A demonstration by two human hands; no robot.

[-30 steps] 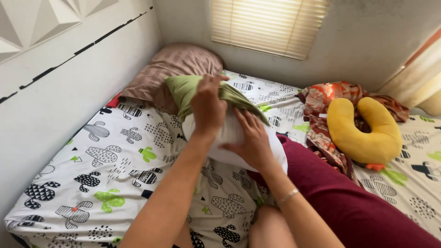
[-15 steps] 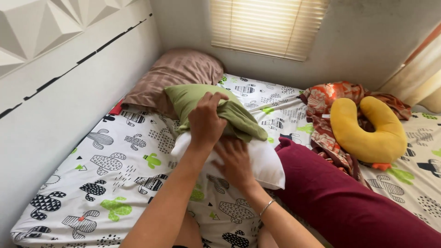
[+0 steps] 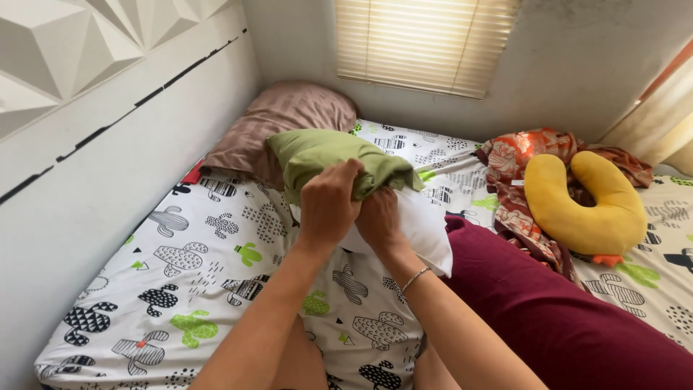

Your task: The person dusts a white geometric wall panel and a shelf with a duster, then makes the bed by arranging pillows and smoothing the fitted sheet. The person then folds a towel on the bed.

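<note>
The green pillowcase (image 3: 328, 155) now covers more of the white pillow (image 3: 422, 227) than 1 second ago, on the cactus-print bedsheet (image 3: 195, 253). The left hand (image 3: 328, 202) has its fingers clenched on the bunched hem; the right hand (image 3: 379, 220) presses the pillow, grip partly hidden.

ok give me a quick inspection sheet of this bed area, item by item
surface: bed under a cactus-print sheet
job's things: green pillowcase partly over a white pillow, its lower end still bare
clutter: brown pillow at the head end; maroon bolster; yellow neck pillow on orange patterned cloth
grippers: left hand grips the case's bunched edge; right hand is against the pillow, beside it
cables: nothing seen
surroundings: walls on two sides, window blind, curtain
</note>
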